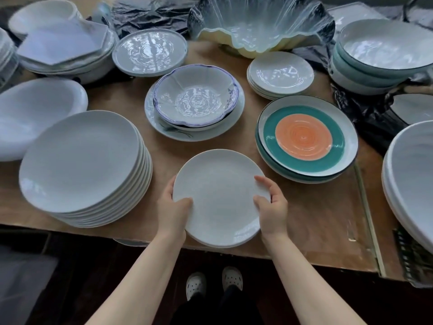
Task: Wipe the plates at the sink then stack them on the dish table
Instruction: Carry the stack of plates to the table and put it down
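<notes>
A small stack of plain white plates (220, 195) sits at the front edge of the brown dish table (311, 219), partly overhanging it. My left hand (172, 212) grips the stack's left rim, thumb on top. My right hand (273, 205) grips the right rim, thumb and a finger lying on the top plate. A tall stack of larger white plates (82, 160) stands just to the left. No sink shows in this view.
Teal and orange plates (304, 137) are stacked to the right. Blue-rimmed bowls (194, 99) lie behind, then white saucers (280, 73), a pale plate (150, 51), a scalloped glass bowl (260, 24), teal-rimmed bowls (379, 50) and large white bowls (412, 174) at the right edge.
</notes>
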`<state>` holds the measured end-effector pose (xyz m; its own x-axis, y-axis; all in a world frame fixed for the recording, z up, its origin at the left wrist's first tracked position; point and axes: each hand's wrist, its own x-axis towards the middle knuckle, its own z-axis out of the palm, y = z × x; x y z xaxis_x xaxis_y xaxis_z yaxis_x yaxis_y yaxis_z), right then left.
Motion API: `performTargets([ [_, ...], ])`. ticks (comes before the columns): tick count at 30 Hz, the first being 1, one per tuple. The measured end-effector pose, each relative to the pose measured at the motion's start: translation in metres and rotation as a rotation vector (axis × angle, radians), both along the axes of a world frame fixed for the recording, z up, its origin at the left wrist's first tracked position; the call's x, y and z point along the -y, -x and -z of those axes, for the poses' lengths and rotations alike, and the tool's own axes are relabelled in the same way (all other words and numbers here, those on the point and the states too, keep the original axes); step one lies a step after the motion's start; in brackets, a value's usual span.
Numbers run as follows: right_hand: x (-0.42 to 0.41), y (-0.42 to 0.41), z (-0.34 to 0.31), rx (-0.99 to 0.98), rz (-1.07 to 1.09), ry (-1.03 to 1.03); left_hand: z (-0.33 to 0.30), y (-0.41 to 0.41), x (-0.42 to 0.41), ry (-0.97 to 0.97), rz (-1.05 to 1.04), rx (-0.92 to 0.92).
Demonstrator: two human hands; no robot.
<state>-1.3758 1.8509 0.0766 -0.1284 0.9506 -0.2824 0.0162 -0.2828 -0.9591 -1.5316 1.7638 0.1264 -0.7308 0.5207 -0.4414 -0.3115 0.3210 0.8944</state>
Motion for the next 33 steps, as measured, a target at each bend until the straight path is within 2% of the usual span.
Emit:
performTargets([
  [7,-0.001,-0.001,0.003,-0.020,-0.029,0.033,0.012,0.000,0.000,-0.026,0.003,-0.027],
  [11,-0.001,0.000,0.001,0.042,-0.079,0.002,0.022,0.003,0.001,0.029,0.110,-0.151],
  [13,-0.003,0.000,-0.001,0.098,-0.141,-0.034,0.025,0.008,0.001,0.160,0.221,-0.344],
  [14,-0.004,-0.001,-0.002,0.117,-0.172,-0.045,0.026,0.011,0.001,0.239,0.309,-0.502],
  [16,-0.007,-0.003,-0.003,0.174,-0.228,-0.064,0.029,0.015,0.002,0.370,0.572,-0.945],
  [18,-0.009,-0.006,-0.006,0.297,-0.287,-0.105,0.031,0.018,-0.006,0.354,0.856,-1.298],
  [20,-0.012,-0.007,-0.011,0.449,-0.343,-0.188,0.033,0.019,-0.021,0.295,1.072,-1.429],
  [23,-0.015,-0.010,-0.022,0.576,-0.367,-0.318,0.039,0.024,-0.049,0.404,1.301,-1.455],
  [25,-0.020,-0.014,-0.033,0.593,-0.357,-0.349,0.046,0.028,-0.059,0.461,1.361,-1.408],
  [29,-0.032,-0.025,-0.063,0.571,-0.307,-0.409,0.052,0.040,-0.062,0.502,1.304,-1.376],
  [33,-0.044,-0.026,-0.094,0.569,-0.292,-0.481,0.031,0.050,-0.062,0.478,1.237,-1.386],
])
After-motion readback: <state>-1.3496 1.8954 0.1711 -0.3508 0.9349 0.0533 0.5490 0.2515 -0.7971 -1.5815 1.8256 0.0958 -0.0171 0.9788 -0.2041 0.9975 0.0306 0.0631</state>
